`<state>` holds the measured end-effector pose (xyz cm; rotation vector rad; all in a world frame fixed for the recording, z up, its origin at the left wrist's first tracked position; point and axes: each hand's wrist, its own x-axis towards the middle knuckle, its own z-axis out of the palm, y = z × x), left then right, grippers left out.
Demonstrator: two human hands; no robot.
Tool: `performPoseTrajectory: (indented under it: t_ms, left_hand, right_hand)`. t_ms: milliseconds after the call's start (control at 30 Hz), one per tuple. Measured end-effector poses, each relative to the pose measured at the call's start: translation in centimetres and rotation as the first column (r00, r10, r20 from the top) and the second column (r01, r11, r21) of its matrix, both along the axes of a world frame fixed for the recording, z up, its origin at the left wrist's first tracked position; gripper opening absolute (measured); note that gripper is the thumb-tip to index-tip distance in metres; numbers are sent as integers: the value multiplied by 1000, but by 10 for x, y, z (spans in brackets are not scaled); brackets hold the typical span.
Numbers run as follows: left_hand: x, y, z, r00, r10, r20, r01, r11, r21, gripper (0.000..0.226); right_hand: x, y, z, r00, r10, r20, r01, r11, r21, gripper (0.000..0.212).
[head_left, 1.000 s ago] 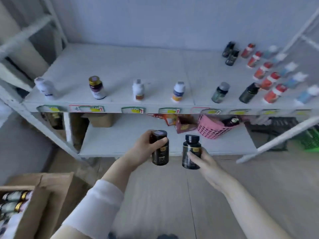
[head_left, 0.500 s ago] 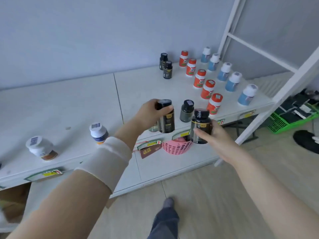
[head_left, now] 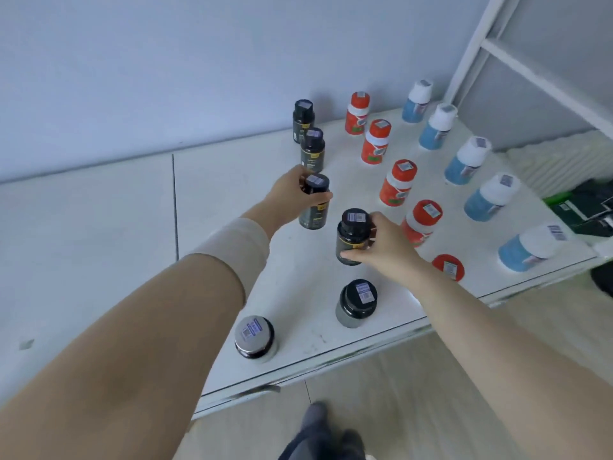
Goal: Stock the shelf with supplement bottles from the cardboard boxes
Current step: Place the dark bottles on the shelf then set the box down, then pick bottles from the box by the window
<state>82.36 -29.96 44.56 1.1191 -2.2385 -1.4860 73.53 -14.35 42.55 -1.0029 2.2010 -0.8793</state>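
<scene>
White shelf [head_left: 99,260] against a pale wall, rows of bottles standing on it.

I see my left hand [head_left: 292,190] wrapped tight around a black bottle [head_left: 315,202], in line behind two more black ones; my right hand [head_left: 381,247] grips another black bottle [head_left: 353,235] just nearer. Red-capped bottles [head_left: 398,182] and blue bottles [head_left: 467,161] line the right side.

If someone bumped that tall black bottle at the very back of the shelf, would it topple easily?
Probably, yes. The black bottle at the back looks tall for its narrow base, so a sideways knock could tip it. On its side, the round body would likely roll. It looks rigid, so it should not dent.
</scene>
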Motion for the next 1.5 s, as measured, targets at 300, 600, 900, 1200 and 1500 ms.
performPoseTrajectory:
  t_ms: [300,600,900,1200,1500]
  left_hand:
    - [-21,-6,-32,999,-27,-47,27,1000,4,38]
    - [-27,3,-40,998,14,-66,-12,999,33,48]
    - [24,-5,24,985,86,148,-61,984,-169,71]
    - [185,78,84,665,433,609,-25,828,-560,68]
    - [408,182,88,390,660,642,-369,751,-548,75]
  right_hand:
    - [-8,-13,-18,983,179,-44,-175,982,69,62]
    - [-7,-12,-23,977,208,-57,-200,973,114,77]
    - [-25,6,61,881,322,-347,-215,925,312,87]
    - [65,-3,115,665,486,-566,-417,871,258,80]
    - [279,4,114,414,716,-562,-726,632,270,71]
